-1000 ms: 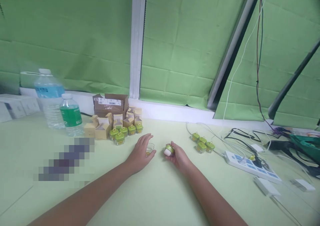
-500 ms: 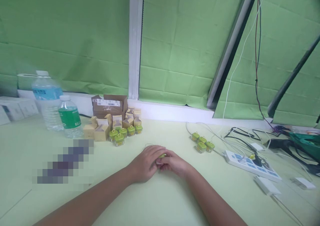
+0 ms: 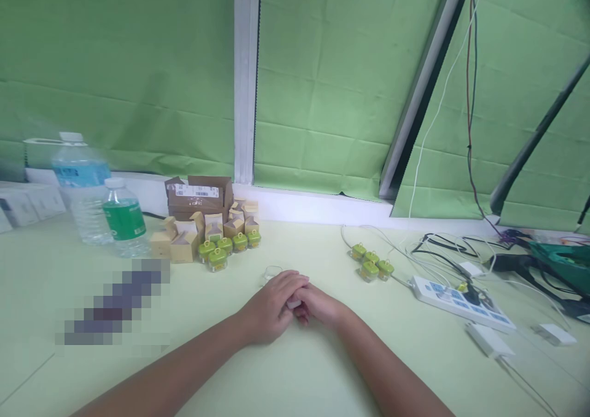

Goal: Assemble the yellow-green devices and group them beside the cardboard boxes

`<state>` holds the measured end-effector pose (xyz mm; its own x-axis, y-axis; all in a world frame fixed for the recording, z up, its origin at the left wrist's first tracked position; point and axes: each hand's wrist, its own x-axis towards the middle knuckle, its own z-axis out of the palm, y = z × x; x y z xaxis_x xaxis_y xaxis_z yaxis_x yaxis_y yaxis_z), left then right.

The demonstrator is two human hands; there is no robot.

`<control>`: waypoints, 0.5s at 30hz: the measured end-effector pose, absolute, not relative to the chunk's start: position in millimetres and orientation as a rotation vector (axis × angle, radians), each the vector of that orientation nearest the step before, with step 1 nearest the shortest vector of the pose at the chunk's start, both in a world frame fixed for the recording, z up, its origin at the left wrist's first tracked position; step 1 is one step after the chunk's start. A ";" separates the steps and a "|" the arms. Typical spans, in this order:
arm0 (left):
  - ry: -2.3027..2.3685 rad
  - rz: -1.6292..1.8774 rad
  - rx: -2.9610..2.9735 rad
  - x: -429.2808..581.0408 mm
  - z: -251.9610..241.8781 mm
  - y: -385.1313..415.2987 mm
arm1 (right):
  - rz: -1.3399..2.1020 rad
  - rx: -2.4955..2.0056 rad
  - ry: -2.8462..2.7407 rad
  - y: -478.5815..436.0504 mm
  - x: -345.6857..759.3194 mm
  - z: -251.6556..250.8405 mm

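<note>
My left hand point(image 3: 271, 306) and my right hand point(image 3: 320, 303) meet over the middle of the table, fingers closed and overlapping. Between them is a small piece, mostly covered by the fingers; only a pale white part point(image 3: 294, 304) of it shows now, while green showed on it earlier. Just behind my left hand, a small clear container point(image 3: 273, 272) lies on the table, partly hidden by that hand. Small clear boxes with green lids stand in two groups: several at the left point(image 3: 217, 258) and several at the right point(image 3: 369, 269).
Open small cartons point(image 3: 184, 245) and a brown cardboard box point(image 3: 198, 198) stand behind the left group, beside two bottles, the nearer with a green label point(image 3: 124, 220). At right lie a white power strip point(image 3: 461, 303), tangled cables and a white adapter point(image 3: 489, 341).
My right hand has closed further against the left, and the green part between them is now covered. More of the clear container behind my left hand shows. The view has shifted slightly.
</note>
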<state>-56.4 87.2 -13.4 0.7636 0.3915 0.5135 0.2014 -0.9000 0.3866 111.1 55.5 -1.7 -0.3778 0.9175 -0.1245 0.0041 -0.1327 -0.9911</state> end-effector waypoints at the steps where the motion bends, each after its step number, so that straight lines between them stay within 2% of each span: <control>1: 0.460 0.867 2.650 -56.2 -14.0 87.3 | 1.600 -1.083 -1.415 55.1 110.7 -0.6; 15: 0.447 0.874 2.571 -52.4 -16.5 86.2 | 1.552 -1.162 -1.437 58.1 109.0 1.5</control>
